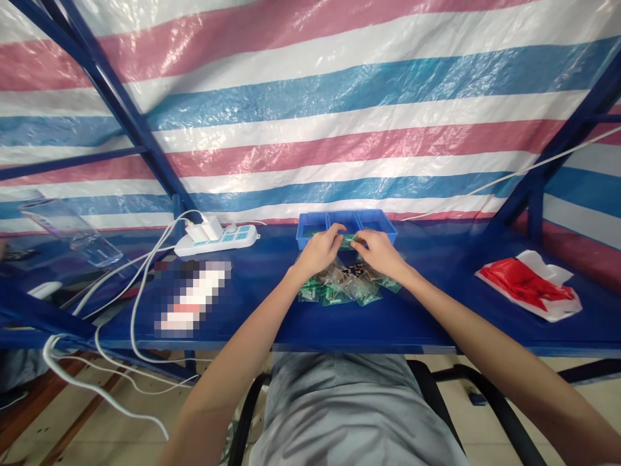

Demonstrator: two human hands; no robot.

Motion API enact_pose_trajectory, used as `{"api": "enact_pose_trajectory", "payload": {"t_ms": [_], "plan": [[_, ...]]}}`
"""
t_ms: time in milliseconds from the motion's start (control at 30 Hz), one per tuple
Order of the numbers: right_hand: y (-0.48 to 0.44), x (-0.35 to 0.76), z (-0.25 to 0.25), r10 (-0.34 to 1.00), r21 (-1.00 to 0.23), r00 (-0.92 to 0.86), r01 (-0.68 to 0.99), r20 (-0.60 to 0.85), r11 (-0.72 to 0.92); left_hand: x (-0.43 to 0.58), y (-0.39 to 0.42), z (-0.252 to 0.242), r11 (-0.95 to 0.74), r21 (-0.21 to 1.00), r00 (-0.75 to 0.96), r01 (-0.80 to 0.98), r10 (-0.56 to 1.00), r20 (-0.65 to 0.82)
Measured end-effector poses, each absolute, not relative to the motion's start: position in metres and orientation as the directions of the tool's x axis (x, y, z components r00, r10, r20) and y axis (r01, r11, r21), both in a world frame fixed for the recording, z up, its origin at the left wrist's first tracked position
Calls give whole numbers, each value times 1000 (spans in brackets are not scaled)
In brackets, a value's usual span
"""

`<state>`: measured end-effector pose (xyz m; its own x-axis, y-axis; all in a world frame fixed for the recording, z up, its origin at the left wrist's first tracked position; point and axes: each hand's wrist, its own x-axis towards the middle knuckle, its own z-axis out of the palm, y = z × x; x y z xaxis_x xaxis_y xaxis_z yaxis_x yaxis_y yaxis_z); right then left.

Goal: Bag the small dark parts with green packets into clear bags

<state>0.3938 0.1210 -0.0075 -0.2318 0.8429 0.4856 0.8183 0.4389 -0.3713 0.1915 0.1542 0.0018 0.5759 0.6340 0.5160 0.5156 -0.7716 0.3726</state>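
- My blue workbench (436,310) fills mid-frame under a glossy striped tarp (310,97).
- At center, the three-part blue plastic tray (310,226) stands just behind a heap of green circuit boards (339,285).
- My left hand (317,251) and right hand (381,252) meet above the heap, fingertips pinching one small green board (350,241); sorting looks underway, and next comes a careful placing.

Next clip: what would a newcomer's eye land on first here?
Probably the striped tarp in red, white and blue that fills the whole background. Next, the left hand and right hand meeting at the table's middle over a pile of small green boards, just before a blue tray. A red and white bag lies far right.
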Motion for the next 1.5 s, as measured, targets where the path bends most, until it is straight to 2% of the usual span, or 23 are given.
{"api": "enact_pose_trajectory", "payload": {"t_ms": [233, 500, 667, 767, 1067, 1367, 1500], "plan": [[121, 393, -4, 868, -552, -102, 734, 486, 395, 193, 153, 7, -771, 411, 552, 486, 636, 540], [117, 387, -6, 862, -668, -75, 599, 502, 442, 194, 160, 3, -764, 469, 450, 444, 642, 621], [119, 385, -9, 942, -885, -31, 333, 335, 326, 195, 157, 3, -723, 571, 433, 389, 691, 579], [119, 384, -9, 968, -949, -2, 192, 252, 248, 194, 155, 5, -715, 573, 448, 400, 698, 558], [118, 383, -9, 967, -970, 82, 21, 242, 241, 195, 157, 3, -743, 515, 482, 427, 669, 565], [114, 381, -3, 981, -979, 31, 77, 193, 190, 192, 159, 3, -778, 369, 463, 508, 608, 645], [115, 383, -5, 967, -961, -2, 109, 255, 253, 192, 159, 2, -744, 359, 437, 564, 637, 635]]}}
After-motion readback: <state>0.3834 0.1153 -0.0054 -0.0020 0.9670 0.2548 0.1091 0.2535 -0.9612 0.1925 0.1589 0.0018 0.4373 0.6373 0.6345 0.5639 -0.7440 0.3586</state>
